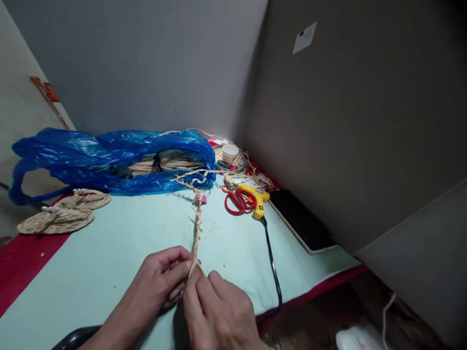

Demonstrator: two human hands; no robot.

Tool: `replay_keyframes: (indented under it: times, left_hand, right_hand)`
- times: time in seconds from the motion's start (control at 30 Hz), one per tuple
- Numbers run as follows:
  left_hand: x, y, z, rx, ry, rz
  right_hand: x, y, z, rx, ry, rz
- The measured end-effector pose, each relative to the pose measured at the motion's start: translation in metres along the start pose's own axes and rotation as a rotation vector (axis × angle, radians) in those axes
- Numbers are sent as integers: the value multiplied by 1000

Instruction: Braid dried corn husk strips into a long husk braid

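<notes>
A braid of pale straw-like fibre (197,228) runs from a pink binder clip (201,198) on the table towards me. My left hand (160,279) pinches the braid between thumb and fingers near its lower end. Close beside it, my right hand (222,315) is closed on strands of the same fibre, its fingertips curled and partly hidden. Beyond the clip, loose fibre strands trail to the back.
Two woven soles (57,221) lie at the left. A blue plastic bag (70,151) of fibre stands behind. Red-handled scissors (240,201), a corded yellow glue gun (260,197) and a black-screened tablet (299,221) lie right. A white cup (230,153) sits farther back.
</notes>
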State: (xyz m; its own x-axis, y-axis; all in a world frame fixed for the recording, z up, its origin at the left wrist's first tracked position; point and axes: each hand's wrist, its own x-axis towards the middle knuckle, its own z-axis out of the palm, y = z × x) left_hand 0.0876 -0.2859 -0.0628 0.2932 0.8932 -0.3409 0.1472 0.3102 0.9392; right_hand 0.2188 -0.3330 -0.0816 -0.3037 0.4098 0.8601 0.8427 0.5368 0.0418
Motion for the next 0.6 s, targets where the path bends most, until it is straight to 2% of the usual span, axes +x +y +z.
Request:
replay_keyframes:
  times: [0.1, 0.17, 0.2, 0.27, 0.33, 0.4, 0.43, 0.5, 0.6]
  left_hand:
    - [-3, -1, 0, -114, -24, -16]
    - [-6, 0, -1, -158, -16, -25]
    - [-7, 1, -2, -166, -4, -23]
    - [-8, 2, -3, -163, 21, -6]
    - [-8, 4, -6, -142, 19, 13]
    - [-7, 4, -8, -126, 17, 20]
    - [-6, 5, -10, -109, 21, 32]
    - [-7, 5, -12, -50, 24, 77]
    - [-12, 5, -14, 71, 3, 147]
  right_hand:
    - [-1, 3, -4, 78, -6, -24]
    - [3, 10, -14, 282, -81, 53]
    - [7, 15, -20, 420, -159, 151]
    - [17, 26, -29, 657, -343, 464]
    - [28, 35, -30, 734, -507, 697]
    - [35, 39, -23, 812, -700, 720]
    - [37, 39, -18, 826, -743, 717]
    - [37, 38, -8, 847, -762, 716]
    - [32, 37, -2, 917, -724, 728]
